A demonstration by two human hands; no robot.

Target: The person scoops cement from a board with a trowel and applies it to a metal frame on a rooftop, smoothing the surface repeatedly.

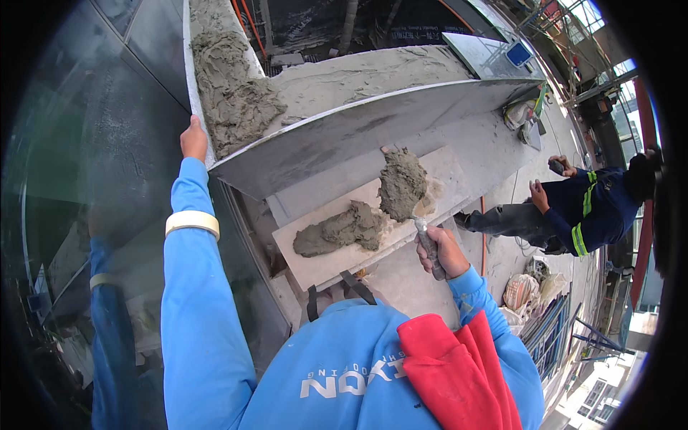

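My left hand [193, 140] grips the edge of a pale upright strip [197, 93] beside a thick bed of grey mortar [233, 100]. My right hand [442, 251] is closed round a trowel [428, 244] whose blade is hidden under a lump of mortar [401, 183] over a pale board [315, 265]. A second mound of mortar [333, 233] lies to the left on that board. Above the board stands a long grey upright panel [358, 129], with a mortar-coated ledge [337, 75] behind it.
A co-worker [588, 204] in dark clothing with reflective bands stands at right, holding a dark object [556, 166]. Glass panels [107, 179] run along my left. A tilted sheet [487, 57], sacks [521, 290], metal tubes [552, 333] and scaffolding [595, 57] are also in view.
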